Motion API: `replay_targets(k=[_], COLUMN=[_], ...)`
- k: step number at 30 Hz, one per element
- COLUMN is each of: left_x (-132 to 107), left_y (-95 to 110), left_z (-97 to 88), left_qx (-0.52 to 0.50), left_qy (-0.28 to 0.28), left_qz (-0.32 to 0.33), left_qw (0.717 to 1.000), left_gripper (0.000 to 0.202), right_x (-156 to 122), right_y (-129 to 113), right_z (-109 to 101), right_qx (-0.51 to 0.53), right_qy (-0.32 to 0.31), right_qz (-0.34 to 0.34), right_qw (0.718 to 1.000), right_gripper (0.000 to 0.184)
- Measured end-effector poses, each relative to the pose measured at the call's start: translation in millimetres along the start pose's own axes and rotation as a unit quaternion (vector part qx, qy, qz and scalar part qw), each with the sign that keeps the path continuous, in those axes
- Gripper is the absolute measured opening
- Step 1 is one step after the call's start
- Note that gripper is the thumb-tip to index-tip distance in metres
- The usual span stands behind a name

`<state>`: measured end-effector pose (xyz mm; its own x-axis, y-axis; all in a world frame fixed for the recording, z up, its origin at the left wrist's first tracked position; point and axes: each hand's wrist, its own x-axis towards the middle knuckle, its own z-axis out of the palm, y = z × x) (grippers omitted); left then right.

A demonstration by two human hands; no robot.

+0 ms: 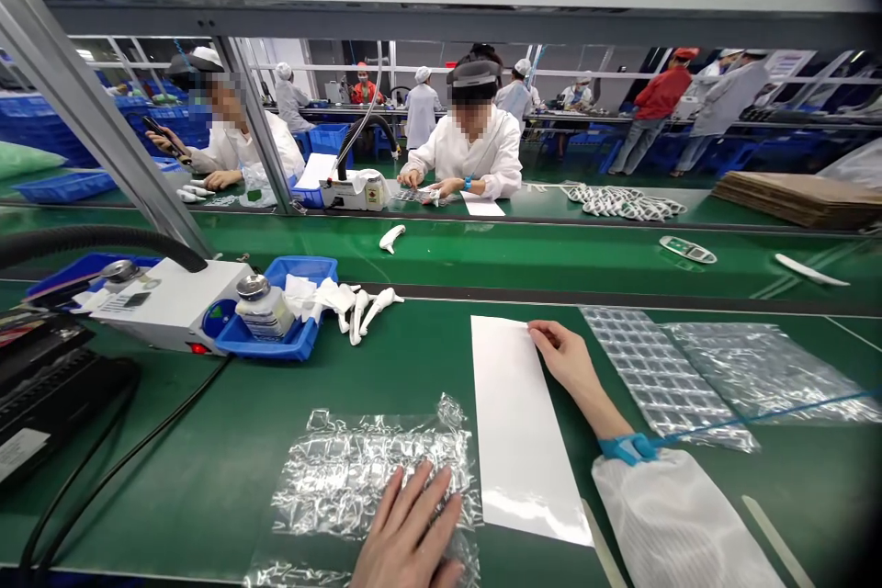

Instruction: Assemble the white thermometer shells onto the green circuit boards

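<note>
My left hand (410, 533) lies flat, fingers stretched out, on a crumpled clear plastic bag (365, 469) near the table's front edge. My right hand (565, 358) reaches forward and touches the far right corner of a long white paper sheet (520, 427) that lies flat on the green table (207, 469); the fingers are curled at the sheet's edge, whether pinching it I cannot tell. A blue strap (630, 447) circles my right wrist above a white sleeve. Two clear blister sheets (661, 381) lie just right of that hand.
A white machine (162, 303) with a black hose, a blue tray (289, 331) holding a bottle and several white plastic parts (362, 308) stand at the left. A black device (41, 386) sits at far left. Across the conveyor (516, 257), people in white coats work.
</note>
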<state>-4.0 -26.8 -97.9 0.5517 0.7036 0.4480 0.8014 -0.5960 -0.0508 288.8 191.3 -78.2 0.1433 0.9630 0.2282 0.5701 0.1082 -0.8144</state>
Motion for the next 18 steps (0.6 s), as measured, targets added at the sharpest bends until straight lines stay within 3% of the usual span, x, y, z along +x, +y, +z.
replay_targets(k=[5, 10, 14, 18], left_x=[1, -4, -12, -19], left_y=[5, 13, 6, 2], left_z=[-8.2, -16.8, -22.5, -21.1], left_qx=[-0.027, -0.103, -0.018, 0.033], left_qy=[-0.008, 0.016, -0.027, -0.065], left_qz=[-0.008, -0.204, -0.289, -0.301], left_qw=[1.0, 0.973, 0.957, 0.951], left_gripper=[0.05, 0.049, 0.051, 0.048], right_x=[-1, -1, 0, 0], right_y=[-1, 3, 7, 8], right_z=[0, 0, 0, 0], right_qx=[-0.021, -0.035, -0.041, -0.05], right_qy=[-0.004, -0.008, -0.015, -0.016], right_qz=[-0.01, -0.01, -0.008, -0.006], right_qw=[1.0, 0.999, 0.999, 0.999], right_gripper=[0.032, 0.034, 0.034, 0.034])
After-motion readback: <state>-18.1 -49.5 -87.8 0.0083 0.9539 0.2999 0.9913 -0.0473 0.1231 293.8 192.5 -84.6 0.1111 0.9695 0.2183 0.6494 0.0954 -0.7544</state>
